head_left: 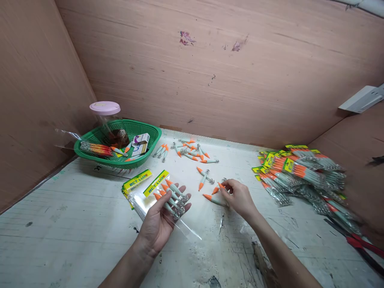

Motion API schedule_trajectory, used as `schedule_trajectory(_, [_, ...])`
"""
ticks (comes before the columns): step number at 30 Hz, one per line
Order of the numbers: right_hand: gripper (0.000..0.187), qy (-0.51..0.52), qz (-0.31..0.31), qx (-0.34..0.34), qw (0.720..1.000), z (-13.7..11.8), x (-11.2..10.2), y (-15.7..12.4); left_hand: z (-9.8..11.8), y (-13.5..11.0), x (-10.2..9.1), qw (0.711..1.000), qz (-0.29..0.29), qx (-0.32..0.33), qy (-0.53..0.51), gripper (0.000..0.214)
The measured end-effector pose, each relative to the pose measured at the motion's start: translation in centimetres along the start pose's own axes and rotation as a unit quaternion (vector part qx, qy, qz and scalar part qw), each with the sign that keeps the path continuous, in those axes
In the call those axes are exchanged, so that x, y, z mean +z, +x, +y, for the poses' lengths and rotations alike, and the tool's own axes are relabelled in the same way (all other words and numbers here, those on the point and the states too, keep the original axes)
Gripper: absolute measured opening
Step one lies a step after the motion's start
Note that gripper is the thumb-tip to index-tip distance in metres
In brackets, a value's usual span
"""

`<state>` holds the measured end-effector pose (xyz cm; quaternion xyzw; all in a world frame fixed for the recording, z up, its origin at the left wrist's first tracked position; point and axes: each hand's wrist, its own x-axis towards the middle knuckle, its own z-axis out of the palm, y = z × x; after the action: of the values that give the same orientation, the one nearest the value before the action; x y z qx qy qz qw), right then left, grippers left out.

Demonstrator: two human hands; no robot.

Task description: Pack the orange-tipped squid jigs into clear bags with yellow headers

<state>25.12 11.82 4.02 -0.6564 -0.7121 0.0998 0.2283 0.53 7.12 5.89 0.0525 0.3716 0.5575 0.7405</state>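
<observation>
Several squid lures, pale green with orange tips and wire hook crowns, lie in my left hand under the thumb. A clear bag with a yellow "BCT LURE" header sits at the same hand; whether the fingers grip it too, I cannot tell. My right hand is closed, thumb and forefinger pinching a lure by its orange tip. Just below those fingers, another lure rests on the table. Two crossed lures lie beyond, with a loose pile farther back.
More header bags are stacked left of my left hand. A green basket holds a pink-lidded jar, a small box and packed lures. Filled lure packs heap at right, near red-handled cutters. Wooden boards wall the table.
</observation>
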Motion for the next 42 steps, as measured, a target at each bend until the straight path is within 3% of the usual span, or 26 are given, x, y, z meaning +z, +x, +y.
schedule_trajectory(4, [0.016,0.034,-0.033,0.004,0.999,-1.4,-0.1,-1.7,0.3,0.2,-0.1,1.0,0.006,0.019,0.001,0.027])
schedule_trajectory(7, [0.011,0.036,-0.071,-0.022,0.997,-3.6,1.0,-4.4,0.4,0.2,0.0,1.0,0.018,0.022,-0.002,0.024])
schedule_trajectory(11, [0.008,0.015,-0.069,-0.05,0.996,-5.6,2.7,-7.6,0.5,0.4,0.0,1.0,0.018,0.019,-0.01,0.024])
schedule_trajectory(14, [0.012,0.028,-0.065,-0.078,0.994,-5.0,1.8,-8.8,0.6,0.6,-0.1,1.0,0.015,0.023,-0.014,0.024])
schedule_trajectory(19, [0.026,0.018,-0.12,-0.203,0.972,-2.5,-0.6,-10.5,0.6,0.8,-0.4,1.0,0.003,0.018,-0.022,0.023])
schedule_trajectory(21, [0.034,-0.009,-0.119,-0.223,0.968,-1.9,-0.4,-11.1,0.5,0.7,-0.5,1.0,-0.002,0.013,-0.023,0.023])
schedule_trajectory(26, [0.031,-0.07,-0.033,-0.298,0.951,-1.7,1.2,-12.3,0.3,0.8,-0.6,1.0,-0.001,0.008,-0.023,0.022])
schedule_trajectory(29, [0.034,-0.068,-0.041,-0.336,0.939,-2.0,1.8,-12.8,0.3,0.9,-0.5,1.0,-0.001,0.007,-0.022,0.023])
schedule_trajectory(36, [0.039,0.055,-0.082,-0.23,0.968,-2.3,2.0,-13.6,0.4,0.7,-0.4,1.0,0.003,0.003,-0.024,0.026])
schedule_trajectory(42, [0.031,0.024,-0.095,-0.292,0.951,-4.1,3.0,-12.7,0.5,0.7,-0.4,1.0,-0.004,0.015,-0.013,0.026])
